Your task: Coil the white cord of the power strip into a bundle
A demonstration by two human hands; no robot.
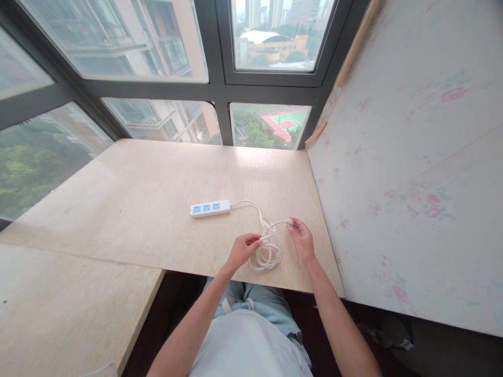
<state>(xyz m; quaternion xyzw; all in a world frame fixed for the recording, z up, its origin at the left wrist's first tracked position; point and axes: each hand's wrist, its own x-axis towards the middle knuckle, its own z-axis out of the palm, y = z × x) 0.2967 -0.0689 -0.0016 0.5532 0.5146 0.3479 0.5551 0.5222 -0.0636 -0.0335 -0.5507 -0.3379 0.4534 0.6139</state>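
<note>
A white power strip (210, 208) with blue socket faces lies on the wooden tabletop, left of my hands. Its white cord (269, 256) leaves the strip's right end and lies in loose loops between my hands. The fingers of my left hand (244, 249) pinch the cord at the left side of the loops. With thumb and fingertips, my right hand (302, 238) grips the plug (290, 222) at the cord's end, to the right of the coil. The plug's prongs are too small to make out clearly.
The pale wooden tabletop (165, 183) runs to dark-framed windows (271, 94) at the back. A wall with flowered paper (408, 183) rises close on the right. At the lower left, another wooden surface (70, 303) adjoins the tabletop.
</note>
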